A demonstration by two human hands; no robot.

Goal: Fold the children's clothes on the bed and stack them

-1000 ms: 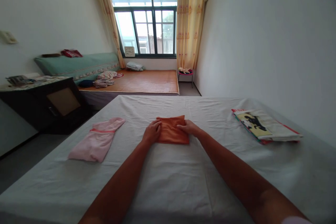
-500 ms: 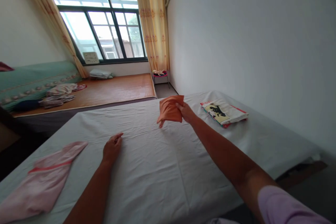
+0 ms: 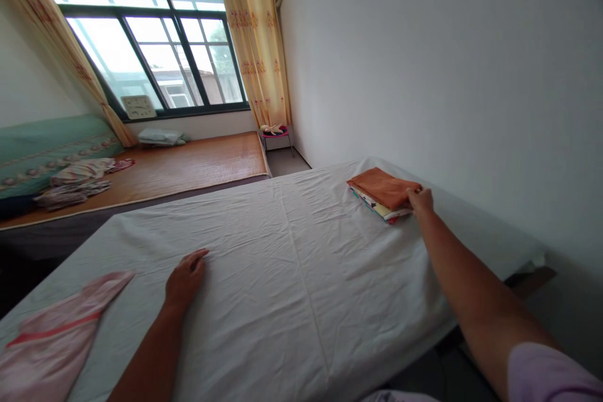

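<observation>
A folded orange cloth (image 3: 382, 186) lies on top of a folded printed garment (image 3: 379, 208) at the far right of the white-sheeted bed (image 3: 292, 276). My right hand (image 3: 420, 200) reaches out to the near edge of that orange cloth, fingers curled against it. My left hand (image 3: 185, 276) rests flat on the sheet at the lower left, fingers stretched out and holding nothing. A pink garment (image 3: 51, 339) lies to the left of it, partly cut off by the frame edge.
A white wall runs close along the bed's right side. Beyond the bed stands a second bed with a bamboo mat (image 3: 179, 166) and a heap of clothes (image 3: 78, 177). A small stool (image 3: 276, 133) sits by the yellow curtain (image 3: 249, 38) under the window.
My right hand has carried the folded orange cloth from the middle of the bed and set it on the printed garment at the right. My left hand has let go and lies on the sheet.
</observation>
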